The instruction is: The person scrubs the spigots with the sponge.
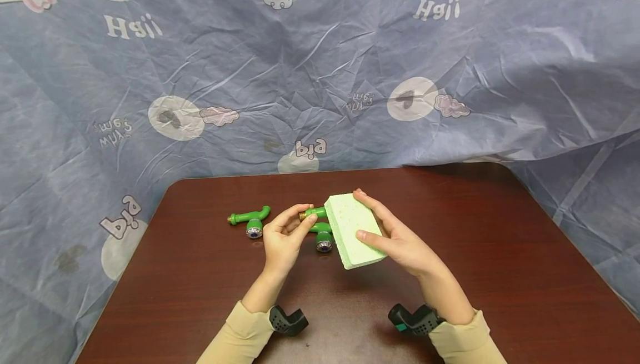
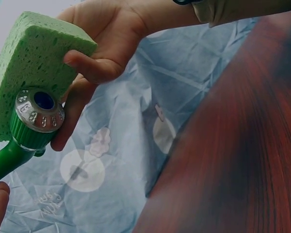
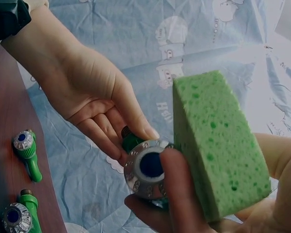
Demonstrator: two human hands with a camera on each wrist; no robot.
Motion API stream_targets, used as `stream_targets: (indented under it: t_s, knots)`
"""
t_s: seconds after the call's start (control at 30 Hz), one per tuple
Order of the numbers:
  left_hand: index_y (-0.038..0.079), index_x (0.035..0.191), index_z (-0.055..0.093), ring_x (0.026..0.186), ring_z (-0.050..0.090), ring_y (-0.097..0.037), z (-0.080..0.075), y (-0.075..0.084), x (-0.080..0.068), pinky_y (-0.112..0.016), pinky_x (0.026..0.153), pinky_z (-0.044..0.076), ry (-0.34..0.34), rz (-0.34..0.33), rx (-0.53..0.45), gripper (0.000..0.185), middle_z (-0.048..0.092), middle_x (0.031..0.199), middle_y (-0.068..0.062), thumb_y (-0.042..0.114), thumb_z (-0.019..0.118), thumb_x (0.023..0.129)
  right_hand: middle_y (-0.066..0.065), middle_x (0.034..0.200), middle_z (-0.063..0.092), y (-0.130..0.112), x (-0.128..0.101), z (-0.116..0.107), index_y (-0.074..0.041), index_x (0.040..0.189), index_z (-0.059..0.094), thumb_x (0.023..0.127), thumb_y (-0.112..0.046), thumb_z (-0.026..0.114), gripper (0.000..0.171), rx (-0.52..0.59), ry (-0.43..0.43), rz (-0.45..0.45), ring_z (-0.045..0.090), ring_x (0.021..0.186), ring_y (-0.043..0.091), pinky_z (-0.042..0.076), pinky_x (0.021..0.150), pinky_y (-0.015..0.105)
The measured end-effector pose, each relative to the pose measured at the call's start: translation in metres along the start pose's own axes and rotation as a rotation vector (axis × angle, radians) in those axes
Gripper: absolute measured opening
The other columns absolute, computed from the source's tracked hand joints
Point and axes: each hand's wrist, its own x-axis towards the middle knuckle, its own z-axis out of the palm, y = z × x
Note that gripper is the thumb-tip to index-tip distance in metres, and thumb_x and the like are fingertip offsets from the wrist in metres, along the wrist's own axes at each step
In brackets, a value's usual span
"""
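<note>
My left hand (image 1: pixel 282 239) pinches a green faucet (image 1: pixel 319 212) by its brass threaded end, above the table. The faucet's silver knob (image 2: pixel 39 110) with a blue centre shows in both wrist views. A light green sponge (image 1: pixel 356 233), a thick porous block, is gripped by my right hand (image 1: pixel 407 247), thumb on its near face. The sponge lies right up against the knob side of the faucet and hides much of it in the head view. Fingers of the right hand (image 3: pixel 177 189) reach past the sponge and over the knob.
Two more green faucets rest on the dark red-brown table (image 1: pixel 480 253): one faucet (image 1: pixel 252 219) to the left of my left hand, another faucet (image 1: pixel 324 239) just behind the hands, partly covered by the sponge. A blue printed cloth (image 1: pixel 320 75) hangs behind the table.
</note>
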Motion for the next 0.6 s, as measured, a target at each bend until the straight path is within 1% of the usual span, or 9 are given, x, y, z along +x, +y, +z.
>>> stream_targets:
  t_s: [0.1,0.13,0.2,0.27,0.33,0.43,0.53,0.6]
  knots:
    - [-0.012,0.102,0.065,0.08,0.068,-0.016,0.0,-0.001,0.0,-0.026,0.067,0.057,-0.019,0.004,0.001,0.024,0.062,0.1,-0.034,-0.003,0.071,0.081,0.004,0.157,0.007,0.0,0.0,0.0,-0.01,0.148,0.025,0.09,-0.001,0.058,0.067,-0.009,0.029,-0.006,0.01,0.14,0.02,0.053,0.074,0.023]
    - [-0.012,0.103,0.065,0.081,0.068,-0.016,-0.001,-0.001,0.0,-0.026,0.067,0.057,-0.031,0.002,0.001,0.025,0.062,0.101,-0.033,-0.003,0.071,0.081,0.004,0.157,0.008,0.0,0.0,0.0,-0.01,0.148,0.026,0.09,0.0,0.059,0.068,-0.007,0.041,-0.004,0.007,0.141,0.02,0.052,0.075,0.022]
    - [-0.012,0.106,0.064,0.083,0.068,-0.015,-0.002,-0.001,0.001,-0.027,0.067,0.057,-0.064,-0.008,-0.003,0.027,0.062,0.103,-0.031,-0.005,0.07,0.081,0.004,0.156,0.009,-0.001,0.0,0.0,-0.009,0.148,0.027,0.089,0.001,0.06,0.068,0.004,0.063,-0.002,0.007,0.141,0.021,0.053,0.075,0.022]
    - [-0.012,0.11,0.063,0.085,0.068,-0.014,-0.004,0.001,0.002,-0.028,0.066,0.057,-0.108,-0.019,-0.003,0.03,0.062,0.106,-0.03,-0.008,0.069,0.08,0.003,0.156,0.01,-0.002,0.0,0.0,-0.008,0.148,0.027,0.088,0.001,0.06,0.069,0.023,0.077,0.003,0.012,0.14,0.021,0.054,0.073,0.024]
    - [-0.012,0.113,0.061,0.086,0.067,-0.013,-0.006,0.003,0.003,-0.029,0.067,0.057,-0.153,-0.026,0.001,0.034,0.061,0.109,-0.03,-0.012,0.068,0.079,0.003,0.156,0.011,-0.003,-0.001,0.0,-0.007,0.147,0.027,0.087,0.002,0.061,0.069,0.026,0.091,0.006,0.017,0.138,0.018,0.055,0.072,0.025]
    - [-0.014,0.114,0.06,0.088,0.067,-0.014,-0.007,0.008,0.005,-0.031,0.068,0.057,-0.203,-0.019,0.02,0.037,0.059,0.112,-0.032,-0.016,0.066,0.078,0.004,0.156,0.013,-0.005,-0.002,0.0,-0.008,0.148,0.026,0.087,0.003,0.061,0.07,0.045,0.102,0.008,0.034,0.128,0.015,0.056,0.07,0.028]
    - [-0.015,0.113,0.059,0.087,0.067,-0.016,-0.006,0.017,0.007,-0.033,0.069,0.057,-0.22,-0.007,0.053,0.036,0.06,0.11,-0.032,-0.017,0.066,0.078,0.007,0.154,0.016,-0.006,-0.002,-0.001,-0.008,0.148,0.025,0.087,0.004,0.06,0.071,0.07,0.1,0.01,0.047,0.114,0.014,0.057,0.069,0.031]
    - [-0.016,0.111,0.059,0.085,0.068,-0.02,-0.006,0.021,0.007,-0.034,0.067,0.057,-0.223,-0.004,0.072,0.034,0.061,0.108,-0.031,-0.016,0.067,0.077,0.01,0.152,0.019,-0.006,-0.002,-0.001,-0.008,0.148,0.024,0.088,0.004,0.06,0.072,0.084,0.096,0.014,0.052,0.107,0.015,0.057,0.068,0.032]
